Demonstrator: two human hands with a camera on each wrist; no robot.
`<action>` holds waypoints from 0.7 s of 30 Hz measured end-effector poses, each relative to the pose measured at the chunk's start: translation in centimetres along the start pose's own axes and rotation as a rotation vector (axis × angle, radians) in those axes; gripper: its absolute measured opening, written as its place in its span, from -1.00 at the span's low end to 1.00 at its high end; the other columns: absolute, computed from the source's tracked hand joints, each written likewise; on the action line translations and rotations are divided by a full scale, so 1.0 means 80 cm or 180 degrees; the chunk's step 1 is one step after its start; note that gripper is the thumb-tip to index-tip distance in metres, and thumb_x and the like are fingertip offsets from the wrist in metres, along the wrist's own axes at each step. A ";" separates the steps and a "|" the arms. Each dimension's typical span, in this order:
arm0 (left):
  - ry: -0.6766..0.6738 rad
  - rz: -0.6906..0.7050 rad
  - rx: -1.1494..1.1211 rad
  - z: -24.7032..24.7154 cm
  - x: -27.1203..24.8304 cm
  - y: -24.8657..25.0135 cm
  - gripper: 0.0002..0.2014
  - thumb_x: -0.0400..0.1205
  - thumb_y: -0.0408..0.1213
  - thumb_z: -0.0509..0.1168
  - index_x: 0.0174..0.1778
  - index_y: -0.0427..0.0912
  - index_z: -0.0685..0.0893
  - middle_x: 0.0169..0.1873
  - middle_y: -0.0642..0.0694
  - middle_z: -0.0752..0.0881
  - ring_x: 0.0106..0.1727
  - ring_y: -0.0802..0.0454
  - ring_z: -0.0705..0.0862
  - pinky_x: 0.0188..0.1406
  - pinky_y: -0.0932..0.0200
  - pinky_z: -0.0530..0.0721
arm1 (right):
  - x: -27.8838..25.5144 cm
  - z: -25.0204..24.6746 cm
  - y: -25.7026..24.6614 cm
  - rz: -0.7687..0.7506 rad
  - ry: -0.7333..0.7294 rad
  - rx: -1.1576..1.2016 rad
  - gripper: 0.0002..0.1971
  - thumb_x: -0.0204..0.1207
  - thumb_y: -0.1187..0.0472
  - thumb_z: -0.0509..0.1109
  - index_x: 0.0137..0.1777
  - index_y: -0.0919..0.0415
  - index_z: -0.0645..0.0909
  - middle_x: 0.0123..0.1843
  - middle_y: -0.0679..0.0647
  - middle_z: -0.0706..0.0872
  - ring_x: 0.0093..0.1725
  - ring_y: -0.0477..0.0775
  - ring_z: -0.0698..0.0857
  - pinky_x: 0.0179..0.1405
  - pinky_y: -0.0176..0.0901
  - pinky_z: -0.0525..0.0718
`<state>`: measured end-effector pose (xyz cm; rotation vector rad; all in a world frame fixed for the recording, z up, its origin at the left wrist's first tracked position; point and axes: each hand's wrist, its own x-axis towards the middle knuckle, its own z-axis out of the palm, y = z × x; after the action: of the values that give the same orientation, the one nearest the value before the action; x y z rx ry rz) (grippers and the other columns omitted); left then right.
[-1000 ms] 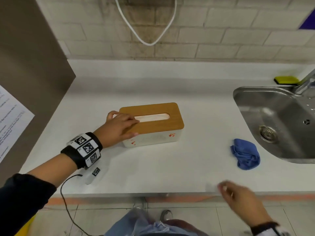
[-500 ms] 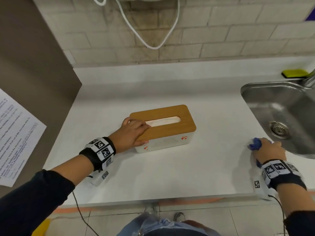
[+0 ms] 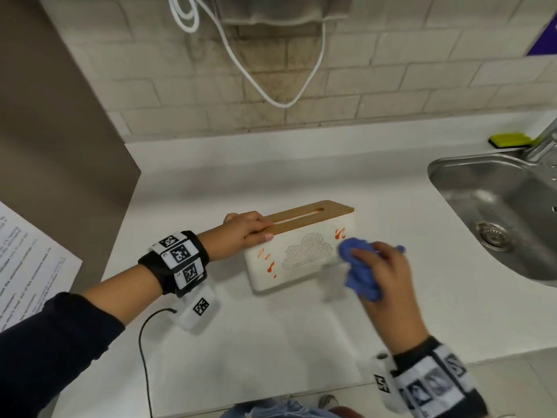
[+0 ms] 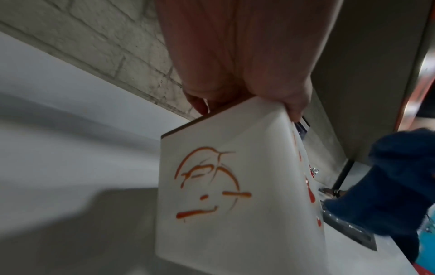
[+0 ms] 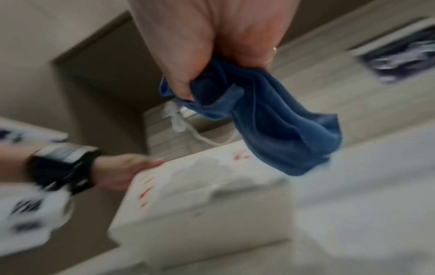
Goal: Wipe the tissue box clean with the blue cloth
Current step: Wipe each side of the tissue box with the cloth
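The right hand's fingers (image 3: 366, 254) are curled round the cloth (image 3: 360, 274), bunched into a loose wad that spills out past the knuckles. It looks soft and limp, so I'd guess it folds to any face it is pressed against, but a wad this loose may drag its free end across wet marks; gathering it tighter into a pad would probably serve better. The right hand (image 3: 384, 276) holds it just beside the right end of the box (image 3: 304, 254), near the orange streaks there; whether cloth and box touch I cannot tell, as the wrist view is blurred.

The left hand (image 3: 241, 233) grips the left end of the box, fingers hooked over the wooden lid (image 3: 313, 213) and thumb on the near wall. The box stands tipped on the surface (image 3: 271, 342), its white front face turned up towards the person. That face carries orange smears at both ends and a dotted cloud pattern in the middle; the left wrist view shows more orange scrawl on the end wall (image 4: 212, 186).

The box seems rigid and light, likely to slide under a hard wipe, so the left-hand hold at the lid edge looks right. The smooth white walls should wipe easily; the perforated patch may trap residue.

A sink (image 3: 494, 212) lies off to the right.
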<state>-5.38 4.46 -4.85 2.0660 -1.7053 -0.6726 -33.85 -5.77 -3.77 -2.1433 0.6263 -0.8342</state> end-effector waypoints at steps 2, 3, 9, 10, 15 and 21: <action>-0.0099 -0.0122 -0.0108 -0.010 0.008 -0.003 -0.43 0.50 0.21 -0.01 0.35 0.05 0.53 0.11 0.11 0.52 0.22 0.17 0.43 0.49 -0.02 0.14 | 0.013 0.043 -0.029 -0.0428 -0.0146 -0.0348 -0.78 0.34 0.29 0.46 -0.01 0.16 0.63 -0.13 0.14 0.66 -0.18 0.08 0.57 -0.13 0.00 0.62; -0.0141 -0.0160 -0.0129 -0.015 0.011 -0.005 -0.44 0.51 0.17 -0.01 0.35 0.03 0.53 0.14 0.07 0.52 0.24 0.17 0.43 0.52 -0.05 0.12 | 0.018 0.065 -0.038 -0.0876 -0.0116 -0.0757 -0.69 0.33 0.27 0.51 0.08 0.12 0.61 0.00 0.20 0.68 -0.10 0.16 0.57 -0.08 0.02 0.58; -0.0293 -0.0190 -0.0330 -0.023 0.022 -0.023 -0.41 0.51 0.24 -0.09 0.28 0.04 0.58 0.23 0.01 0.57 0.31 0.11 0.47 0.54 -0.08 0.08 | 0.049 0.153 -0.038 -0.1445 -0.0235 -0.1464 -0.45 0.19 0.40 0.54 0.22 0.19 0.58 0.35 0.20 0.50 0.04 0.17 0.41 -0.06 0.06 0.62; -0.0271 -0.0187 -0.0343 -0.023 0.023 -0.024 -0.44 0.53 0.19 -0.09 0.28 0.04 0.59 0.23 0.02 0.57 0.31 0.11 0.47 0.54 -0.09 0.08 | 0.051 0.159 -0.040 -0.1304 -0.0269 -0.1454 -0.47 0.18 0.39 0.59 0.20 0.23 0.61 0.33 0.24 0.57 0.07 0.16 0.41 -0.05 0.04 0.65; -0.0247 -0.0205 -0.0268 -0.028 0.027 -0.025 -0.46 0.55 0.13 -0.12 0.30 0.06 0.57 0.19 0.02 0.56 0.30 0.14 0.45 0.50 -0.04 0.05 | 0.057 0.166 -0.042 -0.0988 -0.0685 -0.1270 -0.43 0.19 0.44 0.53 0.26 0.26 0.59 0.27 0.29 0.63 0.15 0.19 0.39 0.02 0.12 0.65; -0.0212 -0.0228 -0.0292 -0.028 0.027 -0.025 -0.51 0.58 0.12 -0.10 0.30 0.10 0.56 0.15 0.01 0.56 0.29 0.14 0.44 0.43 0.01 0.06 | 0.038 0.153 -0.027 -0.1253 -0.1239 -0.1216 -0.67 0.33 0.36 0.38 0.12 0.23 0.59 0.15 0.21 0.64 -0.19 0.21 0.52 -0.19 -0.07 0.57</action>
<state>-2.16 2.73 -4.46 2.0708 -1.6103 -0.8349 -22.61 -0.80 -7.24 -2.7381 0.1680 -0.4901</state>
